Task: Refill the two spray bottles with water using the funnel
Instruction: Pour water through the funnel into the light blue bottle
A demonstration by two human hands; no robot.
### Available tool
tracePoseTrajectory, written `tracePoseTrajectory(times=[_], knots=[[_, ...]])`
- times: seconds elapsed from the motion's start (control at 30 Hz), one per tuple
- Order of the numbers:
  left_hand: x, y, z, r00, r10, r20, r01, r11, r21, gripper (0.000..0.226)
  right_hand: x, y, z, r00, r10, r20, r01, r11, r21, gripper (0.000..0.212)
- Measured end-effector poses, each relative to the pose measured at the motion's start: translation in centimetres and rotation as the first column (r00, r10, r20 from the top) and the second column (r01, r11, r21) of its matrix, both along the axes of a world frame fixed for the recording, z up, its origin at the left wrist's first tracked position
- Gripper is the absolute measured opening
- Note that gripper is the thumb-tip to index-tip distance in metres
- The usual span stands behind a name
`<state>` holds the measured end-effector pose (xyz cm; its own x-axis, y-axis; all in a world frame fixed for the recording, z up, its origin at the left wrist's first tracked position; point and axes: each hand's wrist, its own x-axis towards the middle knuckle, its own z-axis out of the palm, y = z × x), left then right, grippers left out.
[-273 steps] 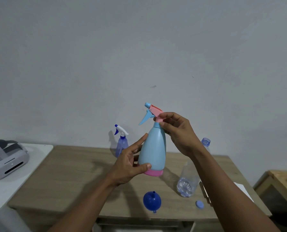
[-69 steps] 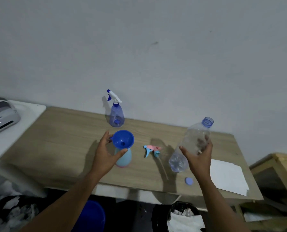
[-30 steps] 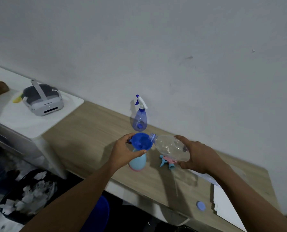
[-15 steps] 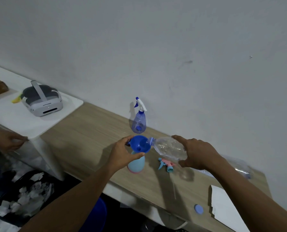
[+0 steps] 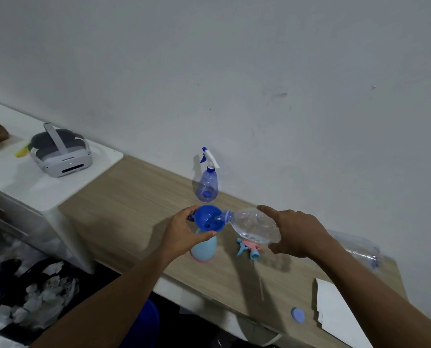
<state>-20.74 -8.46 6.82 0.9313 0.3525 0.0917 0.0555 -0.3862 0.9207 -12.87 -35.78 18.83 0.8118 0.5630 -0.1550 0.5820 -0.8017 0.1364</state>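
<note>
A blue funnel [image 5: 207, 218] sits in the neck of the light-blue spray bottle with a pink base [image 5: 204, 249] on the wooden table [image 5: 134, 204]. My left hand [image 5: 184, 234] grips the funnel and bottle neck. My right hand [image 5: 294, 232] holds a clear plastic water bottle [image 5: 253, 226] tipped sideways, its mouth over the funnel. The bottle's pink and blue spray head [image 5: 248, 248] lies on the table beside it, with its tube stretching toward me. A clear purple spray bottle [image 5: 207, 183] with its white trigger on stands by the wall.
A blue bottle cap [image 5: 298, 315] and a white paper sheet [image 5: 335, 312] lie near the table's front right. Another clear bottle [image 5: 357, 248] lies at the right. A white headset [image 5: 60, 153] rests on a white side table [image 5: 58, 192]. Shredded paper fills a bin [image 5: 28, 302] below.
The water bottle has stayed tipped into the funnel over the last second. The view has shifted slightly. Earlier I unscrewed the spray head, set the funnel in the bottle and picked up the water bottle.
</note>
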Motion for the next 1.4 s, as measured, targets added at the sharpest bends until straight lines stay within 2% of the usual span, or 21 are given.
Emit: tracePoseTrajectory(times=[0.1, 0.2, 0.27, 0.33, 0.4, 0.47, 0.53, 0.67, 0.87, 0.97, 1.07, 1.13, 1.2, 1.27, 1.33, 1.4], knots=[[0.0, -0.1, 0.2, 1.0, -0.003, 0.002, 0.003, 1.0, -0.004, 0.077, -0.1, -0.4, -0.4, 1.0, -0.004, -0.005, 0.004, 1.0, 0.021, 0.101], [0.0, -0.1, 0.3, 1.0, -0.006, 0.007, 0.006, 1.0, -0.003, 0.074, -0.5, -1.1, -0.5, 0.999, -0.013, -0.038, 0.017, 0.994, 0.108, 0.098], [0.0, -0.1, 0.3, 1.0, -0.005, -0.001, 0.005, 1.0, -0.003, 0.073, -0.8, -2.0, -1.1, 0.997, -0.024, -0.075, 0.038, 0.98, 0.196, 0.097], [0.1, 0.0, 0.2, 1.0, 0.004, -0.004, -0.004, 1.0, -0.002, 0.075, -1.2, -3.0, -2.1, 0.99, -0.044, -0.136, 0.09, 0.931, 0.354, 0.096], [0.2, 0.0, 0.1, 1.0, 0.01, -0.011, -0.01, 1.0, 0.003, 0.075, -1.6, -4.0, -3.5, 0.982, -0.046, -0.183, 0.145, 0.807, 0.573, 0.094], [0.3, 0.0, 0.1, 1.0, 0.001, -0.023, -0.001, 1.0, 0.008, 0.076, -1.9, -4.8, -4.7, 0.974, -0.099, -0.204, 0.222, 0.604, 0.765, 0.087], [0.5, 0.0, 0.0, 1.0, -0.007, -0.03, 0.007, 1.0, 0.014, 0.075, -2.1, -5.6, -5.5, 0.951, -0.212, -0.224, 0.297, 0.431, 0.852, 0.082], [0.7, 0.1, 0.0, 0.999, -0.021, -0.027, 0.021, 1.0, 0.012, 0.072, -3.0, -7.5, -8.1, 0.888, -0.374, -0.268, 0.379, 0.266, 0.886, 0.088], [0.6, 0.8, -0.1, 0.998, -0.057, -0.025, 0.057, 0.998, 0.008, 0.076, -3.7, -8.4, -10.2, 0.826, -0.423, -0.372, 0.441, 0.074, 0.895, 0.085], [0.7, 1.2, -0.1, 0.996, -0.088, -0.026, 0.088, 0.996, -0.012, 0.078, -4.1, -8.1, -10.2, 0.818, -0.439, -0.371, 0.421, 0.016, 0.907, 0.083], [0.6, 1.8, -0.3, 0.992, -0.125, -0.025, 0.124, 0.992, -0.03, 0.084, -4.9, -7.6, -10.3, 0.812, -0.462, -0.357, 0.41, 0.015, 0.912, 0.097], [0.6, 2.4, -0.7, 0.988, -0.152, -0.021, 0.151, 0.988, -0.037, 0.093, -5.9, -6.7, -10.4, 0.77, -0.538, -0.345, 0.391, -0.03, 0.92, 0.105], [0.4, 3.2, -1.3, 0.987, -0.16, -0.015, 0.159, 0.986, -0.041, 0.102, -7.6, -5.1, -10.6, 0.705, -0.65, -0.285, 0.276, -0.119, 0.954, 0.091], [0.2, 4.1, -2.3, 0.988, -0.152, -0.015, 0.151, 0.988, -0.045, 0.103, -9.4, -3.1, -11.1, 0.674, -0.708, -0.211, 0.154, -0.144, 0.977, 0.071], [-0.1, 5.0, -3.6, 0.988, -0.15, -0.034, 0.149, 0.988, -0.042, 0.098, -10.5, -1.2, -11.6, 0.714, -0.673, -0.19, 0.145, -0.124, 0.982, 0.054], [-0.3, 5.6, -5.1, 0.986, -0.154, -0.065, 0.153, 0.988, -0.024, 0.092, -10.5, 0.5, -11.9, 0.787, -0.573, -0.227, 0.227, -0.073, 0.971, 0.047]])
